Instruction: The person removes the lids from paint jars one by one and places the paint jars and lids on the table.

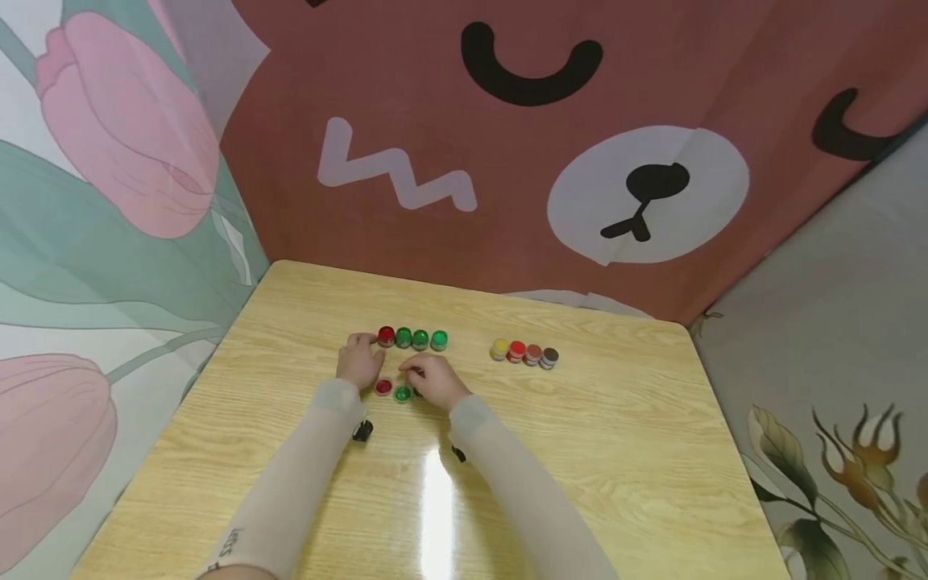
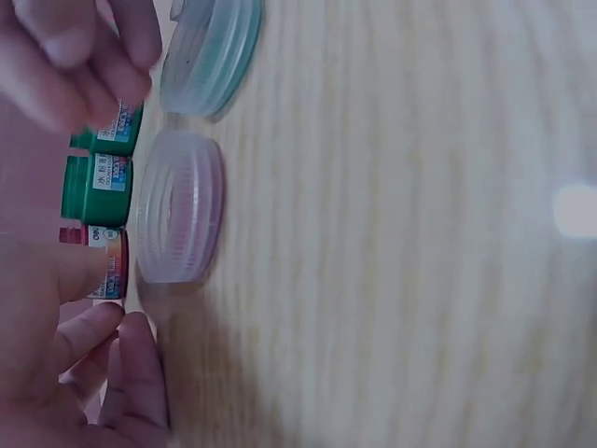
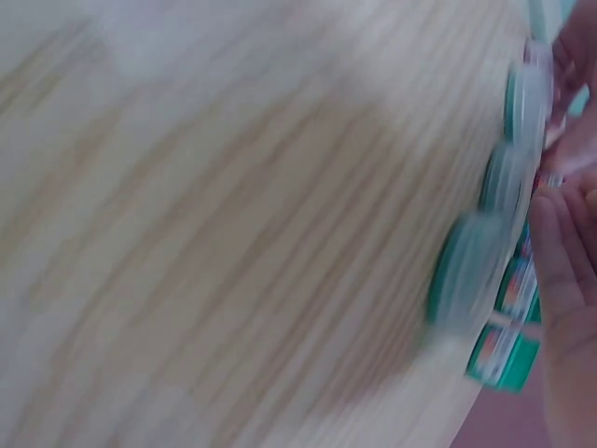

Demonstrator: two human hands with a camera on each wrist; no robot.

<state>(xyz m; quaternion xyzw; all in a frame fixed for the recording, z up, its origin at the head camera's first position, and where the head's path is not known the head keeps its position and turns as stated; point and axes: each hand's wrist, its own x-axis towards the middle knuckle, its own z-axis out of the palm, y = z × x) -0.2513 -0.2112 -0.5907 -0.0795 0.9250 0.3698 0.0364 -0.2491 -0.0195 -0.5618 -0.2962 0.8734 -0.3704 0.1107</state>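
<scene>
Four uncapped paint jars stand in a row: a red jar (image 1: 387, 336), two green jars (image 1: 403, 337) and a lighter green jar (image 1: 439, 340). At the row's left end my left hand (image 1: 360, 360) holds the red jar, its thumb across the near side and bent fingers against the left side. My right hand (image 1: 437, 380) hovers in front of the green jars with loosely curled fingers; no thing shows in it. Below the hands lie a red lid (image 1: 383, 387) and a green lid (image 1: 402, 393). A further green lid (image 3: 457, 273) is partly under the right hand in the head view.
To the right stands another row of small jars: yellow (image 1: 500, 349), red (image 1: 516, 350), brown (image 1: 533, 354) and dark (image 1: 549, 358). The wooden table (image 1: 616, 451) meets a cloth backdrop (image 1: 406, 250) at the back. Small black pieces (image 1: 362, 431) show beside the forearms.
</scene>
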